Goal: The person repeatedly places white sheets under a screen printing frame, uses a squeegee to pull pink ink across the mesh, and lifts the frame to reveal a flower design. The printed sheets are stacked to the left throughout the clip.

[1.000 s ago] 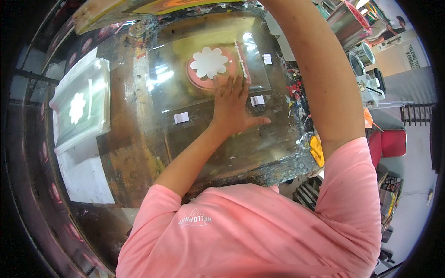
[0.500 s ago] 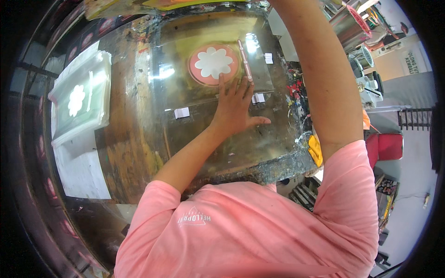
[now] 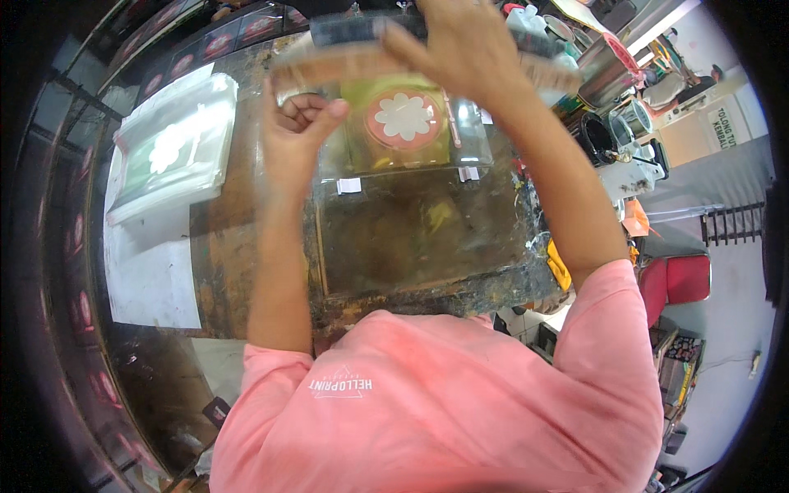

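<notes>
A blurred wooden bar, the near edge of a frame [image 3: 329, 68], spans the far part of the worktable. My right hand [image 3: 468, 49] grips this bar near its middle, smeared by motion. At the bar's left end is my left hand [image 3: 300, 123], palm inward. Its index finger points up at the bar's end, the other fingers are loosely curled, and the thumb stands apart; nothing shows in it. Beyond the hands lies a clear sheet [image 3: 472, 148] with a pink disc bearing a pale flower shape [image 3: 403, 117] and a narrow pink strip [image 3: 453, 123].
Two small white tabs, one a left tab [image 3: 349, 186], sit along the sheet's near edge. A stack of clear-wrapped sheets [image 3: 177, 148] lies at the left on white paper [image 3: 152, 275]. Cans and tubs [image 3: 629, 119] crowd the right, with a yellow cloth [image 3: 558, 264] at the table edge.
My left hand has left the sheet and moved up and left to the bar's end. My right hand has come down into view with the wooden frame, now lower over the table.
</notes>
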Motion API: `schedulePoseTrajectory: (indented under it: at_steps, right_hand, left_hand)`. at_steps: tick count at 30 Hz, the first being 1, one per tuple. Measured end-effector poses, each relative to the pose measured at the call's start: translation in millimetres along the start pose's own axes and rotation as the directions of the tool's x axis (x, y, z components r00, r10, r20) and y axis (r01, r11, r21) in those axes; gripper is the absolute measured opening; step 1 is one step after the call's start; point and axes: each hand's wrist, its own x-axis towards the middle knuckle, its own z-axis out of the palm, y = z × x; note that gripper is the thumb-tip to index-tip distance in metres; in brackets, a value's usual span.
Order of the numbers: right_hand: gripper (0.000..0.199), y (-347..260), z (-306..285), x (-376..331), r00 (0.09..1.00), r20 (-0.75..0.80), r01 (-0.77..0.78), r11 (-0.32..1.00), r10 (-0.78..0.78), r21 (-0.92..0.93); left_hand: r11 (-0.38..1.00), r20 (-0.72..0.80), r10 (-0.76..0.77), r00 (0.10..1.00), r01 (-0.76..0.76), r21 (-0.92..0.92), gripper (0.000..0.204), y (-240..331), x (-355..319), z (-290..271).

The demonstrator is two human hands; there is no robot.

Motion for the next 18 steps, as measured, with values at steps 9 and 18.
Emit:
schedulePoseTrajectory:
  at_steps: [9, 18]
  right_hand:
    - [0.037, -42.8, 40.7, -147.5, 0.714, 0.698, -0.287, 0.931, 0.053, 0.224]
    - [0.032, -12.2, 129.2, -157.3, 0.893, 0.447, -0.143, 0.977, 0.058, 0.161]
  left_hand:
    - [0.283, 0.054, 0.027, 0.998, -0.059, 0.957, 0.101, -59.3, -79.9, -41.9]
    - [0.330, 0.127, 0.001, 0.992, -0.121, 0.936, 0.101, -83.5, -77.0, -54.6]
